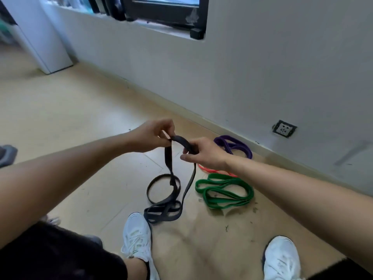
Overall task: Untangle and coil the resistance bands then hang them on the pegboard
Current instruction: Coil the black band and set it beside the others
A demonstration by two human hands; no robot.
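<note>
A black resistance band point(171, 190) is lifted at its top and trails down into loose loops on the floor by my left shoe. My left hand point(153, 136) pinches the band's upper end. My right hand point(203, 152) grips the same band a little to the right, so a short arch of band spans between the two hands. On the floor to the right lie a green band point(224, 193) in folded loops, a red band point(212, 170) partly hidden under my right forearm, and a purple band point(234, 145) close to the wall. No pegboard is in view.
My two white shoes point(137, 237) point(281, 257) stand on the wooden floor point(70, 122). A white wall with a socket point(284, 128) runs along the right. A window sill point(161, 27) is above, and a white cabinet point(46, 43) stands at the far left.
</note>
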